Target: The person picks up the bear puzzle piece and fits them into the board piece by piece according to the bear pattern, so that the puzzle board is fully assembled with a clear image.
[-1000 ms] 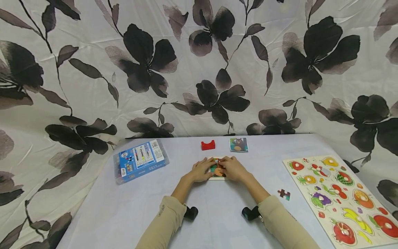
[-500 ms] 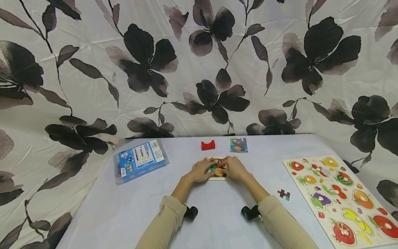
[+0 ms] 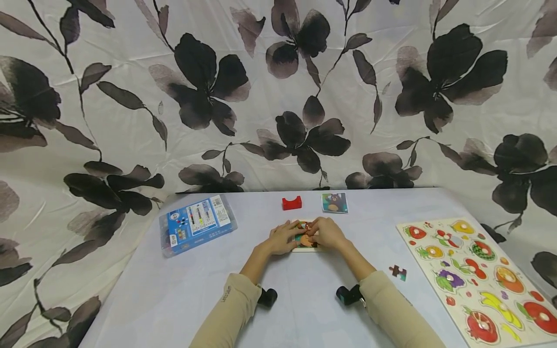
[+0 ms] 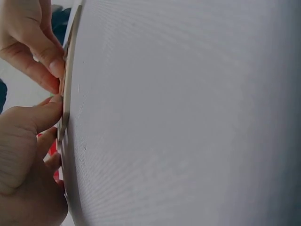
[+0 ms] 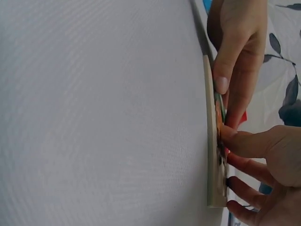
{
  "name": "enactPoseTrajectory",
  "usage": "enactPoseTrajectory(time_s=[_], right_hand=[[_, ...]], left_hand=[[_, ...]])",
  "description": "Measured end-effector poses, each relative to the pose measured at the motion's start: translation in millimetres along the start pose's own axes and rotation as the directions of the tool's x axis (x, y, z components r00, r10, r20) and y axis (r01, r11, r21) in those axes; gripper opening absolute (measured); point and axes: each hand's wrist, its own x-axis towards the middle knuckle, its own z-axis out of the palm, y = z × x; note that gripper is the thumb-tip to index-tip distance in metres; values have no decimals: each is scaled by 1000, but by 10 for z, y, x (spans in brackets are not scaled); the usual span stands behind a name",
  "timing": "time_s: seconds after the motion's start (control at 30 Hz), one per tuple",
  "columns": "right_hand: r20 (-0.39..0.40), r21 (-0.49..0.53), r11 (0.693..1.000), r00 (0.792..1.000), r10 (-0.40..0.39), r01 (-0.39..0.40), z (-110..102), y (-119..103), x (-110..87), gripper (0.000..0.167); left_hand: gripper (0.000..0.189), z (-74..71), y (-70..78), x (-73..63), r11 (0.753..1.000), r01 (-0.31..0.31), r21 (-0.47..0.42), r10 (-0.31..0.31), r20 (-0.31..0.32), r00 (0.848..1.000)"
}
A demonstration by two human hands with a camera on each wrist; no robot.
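A small jigsaw puzzle point(image 3: 306, 240) with a brown and orange animal on green lies in a pale wooden tray point(image 5: 211, 141), partly covered by both hands. My left hand point(image 3: 281, 238) rests over its left side, fingers extended and thumb point(image 4: 52, 109) on the near edge. From the right, my right hand point(image 3: 327, 234) reaches over the puzzle, its thumb and forefinger pinching at a brownish piece that their tips mostly hide. Its other fingers spread along the tray's far right in the right wrist view. One loose puzzle piece point(image 3: 398, 272), brown and teal, lies to the right.
At the back are a red notched block point(image 3: 291, 203) and a small bear picture card point(image 3: 334, 203). A clear box with a blue label point(image 3: 197, 224) stands back left. A large fruit puzzle board point(image 3: 461, 258) covers the right side. Floral cloth point(image 3: 256, 96) hangs behind.
My right hand's fingers have drawn slightly back to the right, showing a little more of the puzzle. My left hand stays in place.
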Motion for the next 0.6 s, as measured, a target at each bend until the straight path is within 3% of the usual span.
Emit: enactPoseTrajectory(time_s=[0.17,0.43,0.6], right_hand=[[-7,19,1000,1000,-24,24,0,24,-10,7],[16,-183,979,995,-94,95,59,10,-76,8],[-9,-198,973,992,-123,119,92,21,-111,9]], left_hand=[[43,0,-12,19,1000,-3,26,3,8,1000],[43,-7,-2,17,1000,-6,29,6,10,1000],[43,7,-3,17,1000,-7,28,6,15,1000]])
